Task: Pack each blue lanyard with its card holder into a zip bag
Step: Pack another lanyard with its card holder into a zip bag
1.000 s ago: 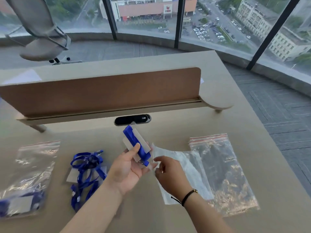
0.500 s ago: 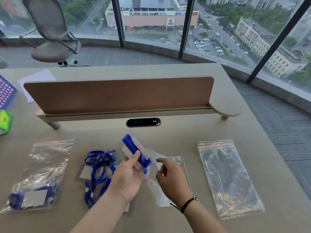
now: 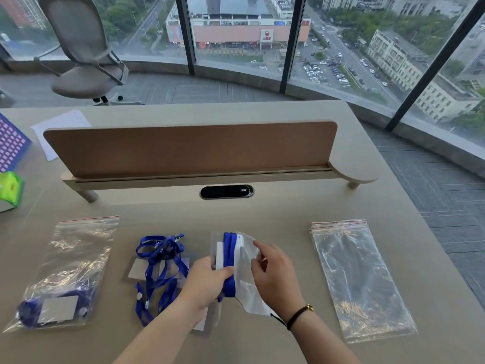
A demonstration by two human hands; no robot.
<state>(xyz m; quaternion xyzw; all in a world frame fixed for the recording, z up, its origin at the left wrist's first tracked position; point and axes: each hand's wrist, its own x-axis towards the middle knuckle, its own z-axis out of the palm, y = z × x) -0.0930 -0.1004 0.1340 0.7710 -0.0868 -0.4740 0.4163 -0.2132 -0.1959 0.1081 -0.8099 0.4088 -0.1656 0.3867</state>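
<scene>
Above the middle of the surface (image 3: 262,214), your left hand (image 3: 207,281) gripped the wound blue lanyard with its card holder (image 3: 227,261), while your right hand (image 3: 273,271) pinched the open zip bag (image 3: 246,258). Half a second before, that bundle stood clear of the bag; now its top end sat inside the mouth, so insertion had begun and sealing was yet to come. To the left lay a loose pile of lanyards (image 3: 160,269) waiting, and beyond it one packed bag (image 3: 63,285). On the right, well apart, a stack of empty zip bags (image 3: 359,279) lay flat.
</scene>
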